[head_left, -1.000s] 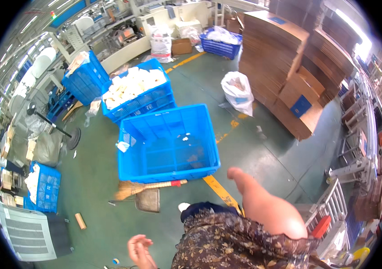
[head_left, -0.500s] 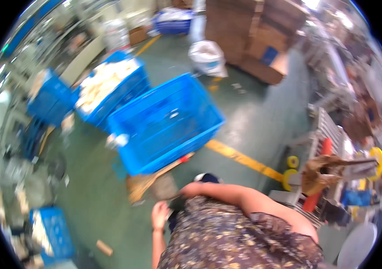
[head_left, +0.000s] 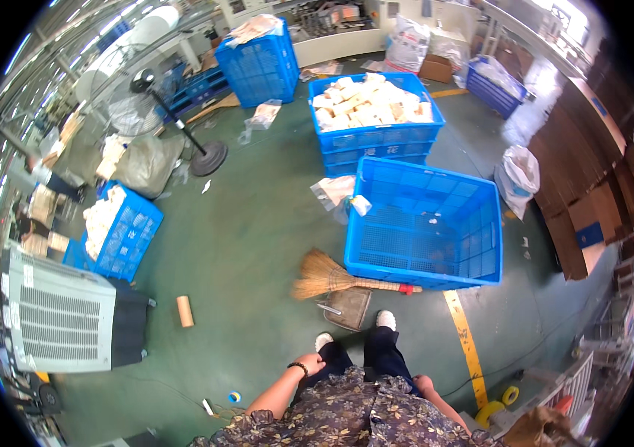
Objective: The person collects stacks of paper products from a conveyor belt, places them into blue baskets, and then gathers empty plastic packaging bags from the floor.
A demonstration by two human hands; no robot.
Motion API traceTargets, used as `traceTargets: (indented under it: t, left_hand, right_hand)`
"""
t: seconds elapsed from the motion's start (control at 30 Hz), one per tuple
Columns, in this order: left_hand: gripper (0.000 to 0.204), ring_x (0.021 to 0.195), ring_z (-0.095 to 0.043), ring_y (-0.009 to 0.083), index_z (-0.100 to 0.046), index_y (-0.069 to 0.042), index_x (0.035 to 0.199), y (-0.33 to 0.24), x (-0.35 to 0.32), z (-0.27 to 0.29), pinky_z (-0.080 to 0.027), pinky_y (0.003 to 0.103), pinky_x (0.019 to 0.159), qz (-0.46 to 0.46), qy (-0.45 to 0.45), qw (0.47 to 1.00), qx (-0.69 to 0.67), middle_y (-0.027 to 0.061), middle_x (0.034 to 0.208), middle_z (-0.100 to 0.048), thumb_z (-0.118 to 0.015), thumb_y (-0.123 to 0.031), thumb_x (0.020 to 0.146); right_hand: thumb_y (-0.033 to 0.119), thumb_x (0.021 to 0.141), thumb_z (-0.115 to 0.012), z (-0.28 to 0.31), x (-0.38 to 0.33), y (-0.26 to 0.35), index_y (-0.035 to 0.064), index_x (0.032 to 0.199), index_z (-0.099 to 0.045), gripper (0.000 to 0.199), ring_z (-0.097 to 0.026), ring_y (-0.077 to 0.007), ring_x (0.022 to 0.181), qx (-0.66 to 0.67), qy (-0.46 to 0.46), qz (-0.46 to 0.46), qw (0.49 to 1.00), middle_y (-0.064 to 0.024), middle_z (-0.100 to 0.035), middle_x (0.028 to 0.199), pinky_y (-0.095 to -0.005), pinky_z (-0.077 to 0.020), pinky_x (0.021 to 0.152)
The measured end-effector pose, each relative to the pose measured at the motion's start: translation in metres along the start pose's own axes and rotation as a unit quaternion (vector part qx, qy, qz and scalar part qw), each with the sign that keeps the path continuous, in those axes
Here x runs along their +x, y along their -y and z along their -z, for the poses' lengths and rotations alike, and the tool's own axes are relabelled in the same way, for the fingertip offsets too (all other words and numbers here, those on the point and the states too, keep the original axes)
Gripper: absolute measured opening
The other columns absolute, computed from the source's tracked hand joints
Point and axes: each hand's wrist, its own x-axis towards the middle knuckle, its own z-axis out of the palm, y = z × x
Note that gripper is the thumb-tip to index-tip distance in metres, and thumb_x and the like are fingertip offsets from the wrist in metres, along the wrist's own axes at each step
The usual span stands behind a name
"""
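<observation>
My left hand (head_left: 312, 363), with a dark beaded bracelet at the wrist, hangs by my left thigh. Its fingers are curled in and nothing shows in them. My right hand (head_left: 424, 384) hangs beside my right thigh, its fingers mostly hidden. Neither hand touches any object on the floor. Ahead of my feet lie a straw broom (head_left: 328, 274) and a grey dustpan (head_left: 348, 307). Beyond them stands a large blue plastic crate (head_left: 425, 272), holding only a few small white scraps. A white piece (head_left: 361, 205) hangs over its left rim.
Behind stands a blue crate (head_left: 376, 141) heaped with pale pieces. More filled crates stand at the left (head_left: 127, 242) and back (head_left: 261, 67). A pole stand (head_left: 209, 158), a grey vented machine (head_left: 64, 316) and a cardboard tube (head_left: 185, 311) are left. A white sack (head_left: 518, 179) and cardboard sheets (head_left: 581, 160) are right.
My view has swung left, so the crates now appear further right. My right arm, earlier bent across my front, now hangs at my side; my hands are further apart.
</observation>
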Motion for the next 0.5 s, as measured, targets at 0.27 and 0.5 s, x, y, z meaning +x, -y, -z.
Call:
traceTargets:
  t: [0.27,0.5]
  left_hand:
    - [0.045,0.113,-0.058,0.0317,-0.056,-0.007,0.124,-0.072,0.0,0.008,-0.049,0.039,0.094,0.024,-0.22,0.971,-0.09,0.017,0.13,-0.057,-0.069,-0.015,0.082]
    - [0.052,0.146,-0.022,0.0275,-0.04,-0.013,0.144,-0.086,0.098,0.062,-0.017,0.055,0.116,-0.049,-0.216,0.95,0.222,0.0067,0.156,-0.029,-0.046,-0.012,0.092]
  right_hand:
    - [0.035,0.088,-0.054,0.106,0.103,0.089,0.012,0.113,-0.068,0.036,-0.062,-0.036,0.106,-0.104,0.047,0.118,0.986,-0.0178,-0.068,0.108,-0.0429,-0.048,0.094]
    - [0.031,0.092,-0.049,0.143,0.204,0.174,0.0125,0.11,-0.066,0.031,-0.063,-0.0386,0.1,-0.157,0.03,0.169,0.973,-0.0184,-0.068,0.104,-0.0462,-0.0498,0.089]
